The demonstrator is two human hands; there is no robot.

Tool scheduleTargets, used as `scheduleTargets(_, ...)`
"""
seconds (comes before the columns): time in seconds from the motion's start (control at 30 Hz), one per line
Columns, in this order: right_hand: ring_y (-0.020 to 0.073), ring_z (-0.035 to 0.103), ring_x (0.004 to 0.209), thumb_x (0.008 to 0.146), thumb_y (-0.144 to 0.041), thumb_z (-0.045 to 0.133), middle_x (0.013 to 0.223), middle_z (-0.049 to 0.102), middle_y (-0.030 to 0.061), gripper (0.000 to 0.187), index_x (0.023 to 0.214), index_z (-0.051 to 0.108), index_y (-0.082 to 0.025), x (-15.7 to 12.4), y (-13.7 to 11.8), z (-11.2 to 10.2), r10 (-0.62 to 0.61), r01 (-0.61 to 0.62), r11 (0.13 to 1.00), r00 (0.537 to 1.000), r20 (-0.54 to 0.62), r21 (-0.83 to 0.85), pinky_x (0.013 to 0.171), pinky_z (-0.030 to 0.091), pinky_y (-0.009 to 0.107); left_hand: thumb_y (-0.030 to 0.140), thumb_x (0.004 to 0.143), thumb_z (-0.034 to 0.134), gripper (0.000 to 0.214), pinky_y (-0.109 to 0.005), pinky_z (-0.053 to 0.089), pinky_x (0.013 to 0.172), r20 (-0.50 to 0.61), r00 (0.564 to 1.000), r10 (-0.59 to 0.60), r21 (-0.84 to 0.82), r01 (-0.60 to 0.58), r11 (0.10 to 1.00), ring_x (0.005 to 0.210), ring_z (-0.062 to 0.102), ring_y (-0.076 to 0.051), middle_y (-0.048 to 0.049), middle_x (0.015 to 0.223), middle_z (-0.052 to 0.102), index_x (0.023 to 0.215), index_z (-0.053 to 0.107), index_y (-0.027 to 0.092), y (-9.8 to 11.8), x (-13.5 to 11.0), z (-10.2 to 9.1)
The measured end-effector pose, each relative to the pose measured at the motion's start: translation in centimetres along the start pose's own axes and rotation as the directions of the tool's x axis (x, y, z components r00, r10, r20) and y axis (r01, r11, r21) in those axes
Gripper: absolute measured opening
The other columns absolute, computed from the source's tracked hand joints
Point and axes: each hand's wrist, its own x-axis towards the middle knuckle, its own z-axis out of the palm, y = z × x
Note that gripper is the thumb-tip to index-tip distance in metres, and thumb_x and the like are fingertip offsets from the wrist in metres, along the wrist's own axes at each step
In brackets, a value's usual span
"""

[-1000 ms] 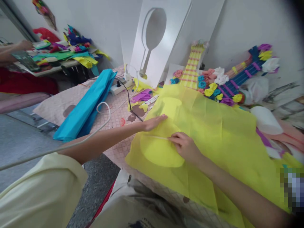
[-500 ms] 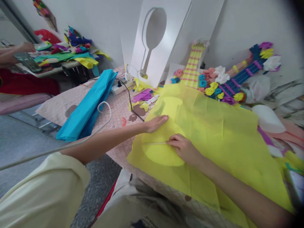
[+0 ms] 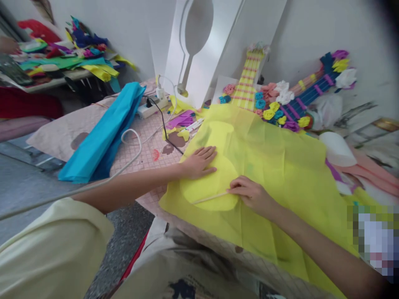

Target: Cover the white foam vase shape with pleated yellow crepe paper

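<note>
A large sheet of thin yellow paper [image 3: 280, 187] covers the near right of the table. Beneath it a pale guitar-like shape [image 3: 221, 135] shows through as a brighter yellow area. My left hand [image 3: 199, 162] lies flat on the sheet over that shape, fingers spread. In my right hand [image 3: 249, 193] a thin pale stick [image 3: 210, 198] is pinched. It lies across the lower, rounded part of the shape, its far end pointing left, below my left hand.
A folded blue paper [image 3: 102, 133] and a white cable [image 3: 137, 151] lie left. Behind are a power strip [image 3: 152, 107], purple scraps [image 3: 181, 119], white pens [image 3: 195, 125], a yellow-necked paper guitar [image 3: 247, 83] and a blue-necked one [image 3: 305, 101]. A white roll [image 3: 336, 148] sits right.
My left hand has shifted toward me and spread its fingers on the sheet. My right hand has moved slightly right, and the stick is now tilted with more of it showing. The view has shifted.
</note>
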Motion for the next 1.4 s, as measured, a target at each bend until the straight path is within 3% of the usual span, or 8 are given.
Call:
scheduleTargets(0.2,0.0142,0.053,0.078,0.084,-0.003,0.040,0.080,0.060,0.0066,0.028,0.081,0.064,-0.017,-1.7,0.5,-1.6,-0.002,-0.001,0.999,0.997,0.077,0.050,0.066,0.047,0.028,0.053,0.088,0.019,0.067,-0.037,0.009,0.108,-0.002,1.000,0.004,0.053,-0.004,0.999,0.135,0.009,-0.024,-0.0158,0.146,0.014,0.138,0.020,0.007,0.1,0.0,-0.1)
scheduleTargets(0.43,0.0146,0.055,0.078,0.083,-0.005,0.041,0.079,0.061,0.0057,0.027,0.075,0.063,-0.018,-4.5,2.0,-3.9,0.159,-0.161,0.987,0.984,0.074,0.019,0.067,0.047,0.029,0.052,0.089,0.018,0.067,-0.036,0.009,0.108,-0.017,1.000,0.013,0.065,-0.012,0.998,0.135,0.009,-0.023,-0.0150,0.146,0.013,0.138,0.018,0.008,0.1,0.0,-0.1)
scheduleTargets(0.7,0.0147,0.056,0.079,0.080,-0.005,0.044,0.082,0.061,0.0042,0.023,0.074,0.062,-0.019,-5.2,3.9,-4.5,0.311,-0.311,0.950,0.950,0.029,-0.010,0.070,0.047,0.030,0.054,0.088,0.018,0.066,-0.037,0.008,0.109,-0.004,1.000,0.006,0.045,-0.006,0.999,0.136,0.007,-0.022,-0.0128,0.147,0.011,0.139,0.016,0.011,0.1,0.0,-0.3)
scheduleTargets(1.0,0.0146,0.052,0.067,0.078,-0.005,0.045,0.072,0.056,0.0042,0.018,0.071,0.058,-0.014,-2.4,5.3,-3.8,0.478,-0.504,0.857,0.855,-0.204,-0.106,0.062,0.043,0.029,0.054,0.087,0.021,0.065,-0.040,0.010,0.109,-0.014,1.000,0.028,0.088,-0.027,0.996,0.135,0.006,-0.024,-0.0120,0.147,0.010,0.140,0.015,0.017,0.2,-0.3,-0.5)
scheduleTargets(1.17,0.0133,0.052,0.070,0.075,-0.002,0.047,0.073,0.057,0.0026,0.019,0.070,0.058,-0.016,-0.6,5.5,-2.6,0.476,-0.507,0.855,0.850,-0.223,-0.106,0.064,0.043,0.026,0.055,0.087,0.023,0.066,-0.041,0.011,0.109,-0.032,0.999,0.041,0.105,-0.038,0.994,0.135,0.006,-0.024,-0.0129,0.147,0.010,0.140,0.018,0.016,0.3,-0.5,-0.7)
scheduleTargets(1.3,0.0132,0.051,0.064,0.076,-0.003,0.047,0.070,0.055,0.0038,0.017,0.069,0.058,-0.014,0.9,6.6,-2.1,0.530,-0.584,0.804,0.790,-0.310,-0.115,0.060,0.042,0.028,0.054,0.087,0.023,0.067,-0.042,0.013,0.109,-0.029,0.999,0.045,0.101,-0.041,0.994,0.135,0.007,-0.025,-0.0134,0.147,0.010,0.140,0.014,0.015,0.3,-0.5,-0.7)
scheduleTargets(1.4,0.0115,0.052,0.067,0.079,-0.006,0.049,0.073,0.056,0.0024,0.014,0.072,0.058,-0.013,2.5,7.8,-2.0,0.542,-0.597,0.794,0.780,-0.314,-0.115,0.062,0.044,0.026,0.054,0.087,0.026,0.067,-0.043,0.014,0.109,-0.043,0.998,0.046,0.086,-0.043,0.995,0.135,0.009,-0.026,-0.0125,0.147,0.011,0.140,0.014,0.016,0.2,-0.5,-0.6)
